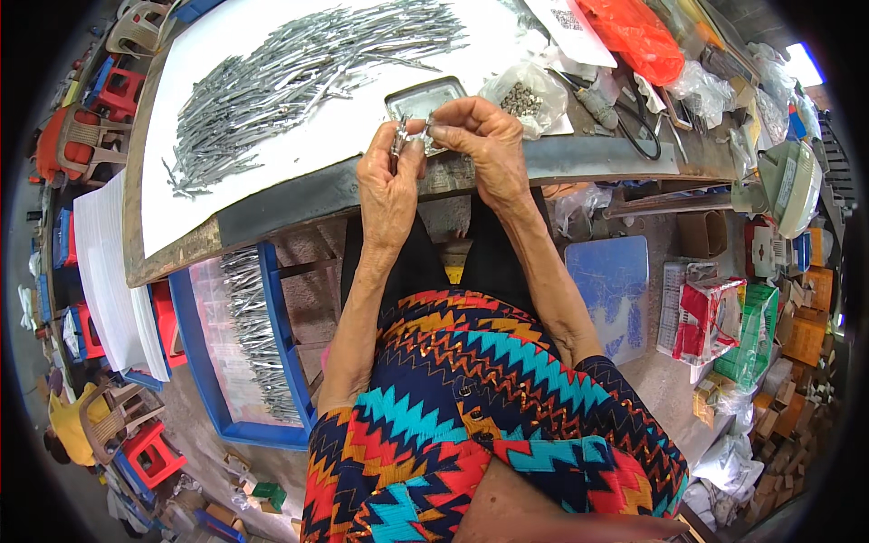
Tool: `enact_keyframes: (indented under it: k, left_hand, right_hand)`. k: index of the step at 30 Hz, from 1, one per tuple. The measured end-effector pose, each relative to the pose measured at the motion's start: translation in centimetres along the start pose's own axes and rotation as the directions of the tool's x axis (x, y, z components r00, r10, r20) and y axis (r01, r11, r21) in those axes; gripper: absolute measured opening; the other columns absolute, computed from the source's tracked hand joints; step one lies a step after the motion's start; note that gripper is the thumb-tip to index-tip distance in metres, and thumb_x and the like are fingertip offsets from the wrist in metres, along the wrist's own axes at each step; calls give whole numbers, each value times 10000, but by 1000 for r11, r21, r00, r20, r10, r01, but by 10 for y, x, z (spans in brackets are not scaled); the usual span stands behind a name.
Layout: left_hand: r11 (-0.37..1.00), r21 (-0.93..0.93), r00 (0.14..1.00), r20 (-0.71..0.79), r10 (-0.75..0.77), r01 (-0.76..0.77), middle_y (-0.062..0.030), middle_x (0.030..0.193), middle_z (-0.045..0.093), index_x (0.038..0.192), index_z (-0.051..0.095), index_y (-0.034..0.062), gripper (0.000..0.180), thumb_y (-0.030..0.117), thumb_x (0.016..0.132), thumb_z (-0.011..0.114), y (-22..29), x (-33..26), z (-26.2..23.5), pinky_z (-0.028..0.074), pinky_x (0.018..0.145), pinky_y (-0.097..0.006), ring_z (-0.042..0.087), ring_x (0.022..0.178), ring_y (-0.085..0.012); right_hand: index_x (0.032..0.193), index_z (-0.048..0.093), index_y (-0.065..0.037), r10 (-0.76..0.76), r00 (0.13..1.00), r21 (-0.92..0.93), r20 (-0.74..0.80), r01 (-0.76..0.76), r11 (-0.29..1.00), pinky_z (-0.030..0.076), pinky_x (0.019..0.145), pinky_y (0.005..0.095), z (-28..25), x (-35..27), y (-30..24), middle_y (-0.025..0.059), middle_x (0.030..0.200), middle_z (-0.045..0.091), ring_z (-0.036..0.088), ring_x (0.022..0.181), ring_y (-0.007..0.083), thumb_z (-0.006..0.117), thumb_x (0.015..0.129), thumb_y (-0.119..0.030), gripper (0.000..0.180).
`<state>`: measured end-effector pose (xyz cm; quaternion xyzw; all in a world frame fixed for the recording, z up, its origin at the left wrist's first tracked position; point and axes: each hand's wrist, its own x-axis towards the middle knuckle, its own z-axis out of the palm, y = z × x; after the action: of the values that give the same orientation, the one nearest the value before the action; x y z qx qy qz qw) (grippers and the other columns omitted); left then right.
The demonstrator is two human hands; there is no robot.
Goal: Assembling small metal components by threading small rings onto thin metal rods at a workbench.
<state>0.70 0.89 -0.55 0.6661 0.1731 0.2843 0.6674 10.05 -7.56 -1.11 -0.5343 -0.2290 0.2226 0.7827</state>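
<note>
**Both hands pinching a small metal clip above the bench edge**

I read this as mid-assembly: the two hands meet over the front edge of the bench [272, 213], fingers closed on one small part. My left hand [387, 181] pinches a small metal clip [401, 138] between thumb and fingertips; my right hand [480, 136] pinches in from the other side, fingertips pressed onto the same piece. Neither hand is spread. The fingers hide the exact joint between the bits, so I cannot tell if a second piece is being fitted in.

The clip looks silvery, thin and shiny, mostly hidden by the fingers, held in the air just in front of a shallow metal tray [425, 95] on the bench.

Judged from here, the next move calls for fine fingertip pressure and steady alignment, since the part is tiny and easy to drop.

Around it: a big heap of long grey metal pieces [299, 72] spread on white sheeting to the left, and a clear bag of small metal bits [525, 95] just right of the tray. An orange plastic bag [634, 36] lies further back. Below the bench, a blue-framed crate [240, 353] holds more of the grey pieces.
</note>
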Motion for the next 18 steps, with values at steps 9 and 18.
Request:
enact_keyframes:
  k: [9, 18]
  left_hand:
    - [990, 139, 999, -19, 30, -27, 36, 623, 456, 987, 576, 22, 164, 100, 861, 507, 0, -1, -1, 311, 500, -182, 385, 567, -31]
    - [998, 38, 999, 8, 50, -50, 24, 590, 444, 982, 561, 8, 153, 63, 857, 490, -3, -2, -3, 300, 458, -191, 374, 533, -35]
  right_hand:
    - [864, 577, 34, 25, 1000, 32, -17, -24, 999, 479, 582, 188, 0, -1, 6, 69, 734, 618, 583, 644, 86, 644, 731, -3, 153]
    - [862, 580, 24, 8, 1000, -25, -5, -8, 1000, 493, 601, 194, -2, 0, 6, 68, 745, 624, 589, 660, 87, 645, 732, -8, 149]
